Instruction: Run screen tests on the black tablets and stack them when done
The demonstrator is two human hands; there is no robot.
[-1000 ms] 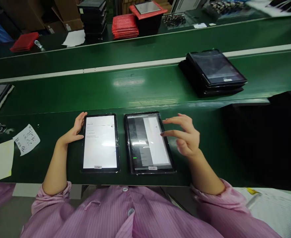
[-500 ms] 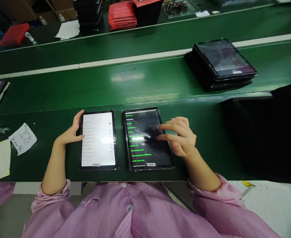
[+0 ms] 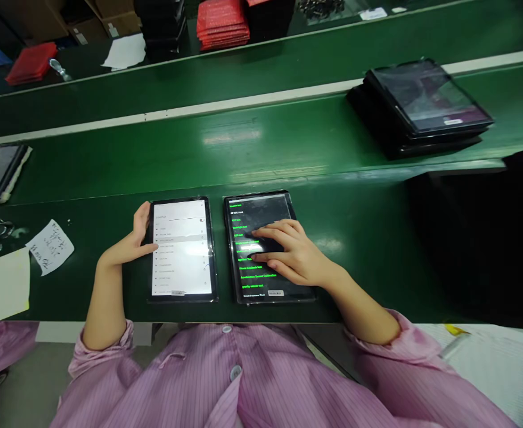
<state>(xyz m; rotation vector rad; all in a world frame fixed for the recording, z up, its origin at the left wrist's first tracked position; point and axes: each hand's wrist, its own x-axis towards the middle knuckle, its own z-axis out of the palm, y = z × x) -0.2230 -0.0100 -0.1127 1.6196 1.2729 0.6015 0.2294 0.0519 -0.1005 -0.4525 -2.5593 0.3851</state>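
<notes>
Two tablets lie side by side, flat on the green bench in front of me. The left tablet shows a white list screen with one row shaded grey. My left hand is at its left edge, thumb apart from the fingers, with the thumb tip over the screen. The right tablet has a black screen with a column of green test names. Over its middle, my right hand is open, fingers spread and fingertips at the screen; the hand covers part of the list.
A stack of tablets stands at the back right, more tablets at the far left. A handwritten note and a pale yellow sheet lie left. A black object fills the right. Red packets sit on the far shelf.
My right hand has moved left and lowered onto the right tablet's screen. My left thumb has moved slightly further over its screen, where a row is now shaded grey.
</notes>
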